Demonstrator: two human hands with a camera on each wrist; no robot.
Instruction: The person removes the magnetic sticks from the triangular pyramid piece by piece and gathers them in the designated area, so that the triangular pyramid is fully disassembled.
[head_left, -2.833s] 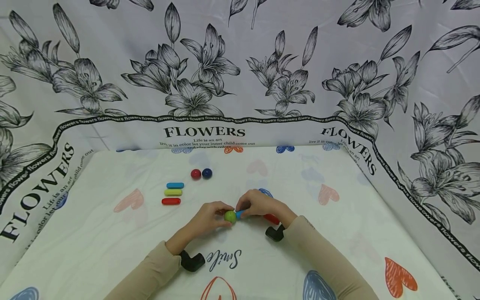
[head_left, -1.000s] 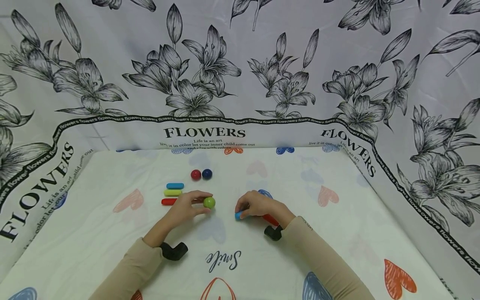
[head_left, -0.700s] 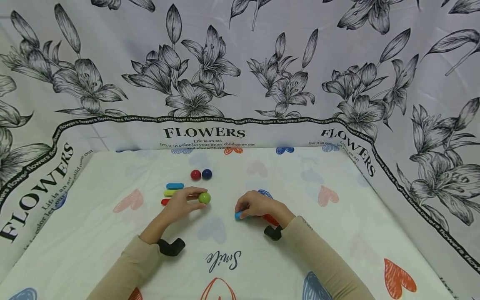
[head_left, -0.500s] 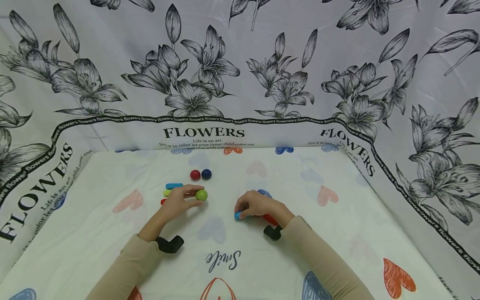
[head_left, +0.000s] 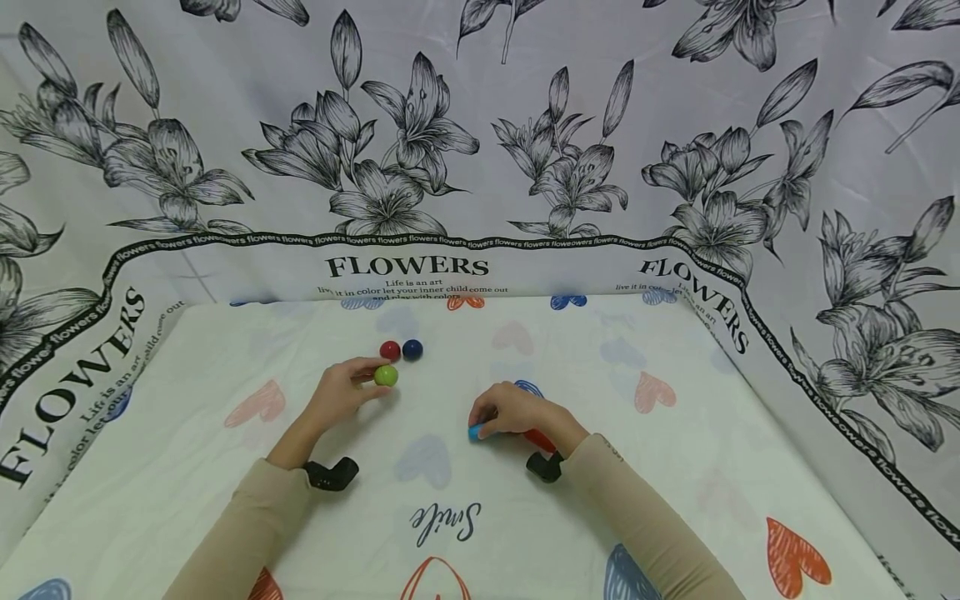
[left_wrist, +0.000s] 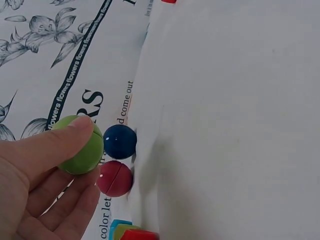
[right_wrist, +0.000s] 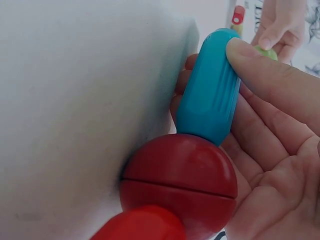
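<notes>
Left hand [head_left: 337, 396] Pinching Green Ball [head_left: 386, 376], Right hand [head_left: 517, 408] Gripping Blue Stick [head_left: 476, 432]

From the head, we are seeing the left hand holding the green ball between thumb and fingers, just in front of a red ball [head_left: 390, 351] and a dark blue ball [head_left: 412, 350], which are sitting side by side on the white cloth [head_left: 645, 467]. We are finding the right hand well apart from it, nearer the middle of the cloth, with the end of the blue stick poking out at its fingertips. A red stick [head_left: 542, 440] is showing beneath that hand.

From the left wrist, we are watching the thumb pressing on the green ball while the fingers are curling behind it. Below the two other balls, the ends of three coloured sticks [left_wrist: 140, 235] are lying close together. We cannot tell whether the green ball is touching its neighbours.

From the right wrist, we are looking at the thumb and fingers clasping the blue stick, whose lower end is meeting a maroon ball [right_wrist: 178, 170]. The red stick is meeting the other side of that ball, and the palm is lying alongside it. Beyond, we are glimpsing the left hand and its green ball.
</notes>
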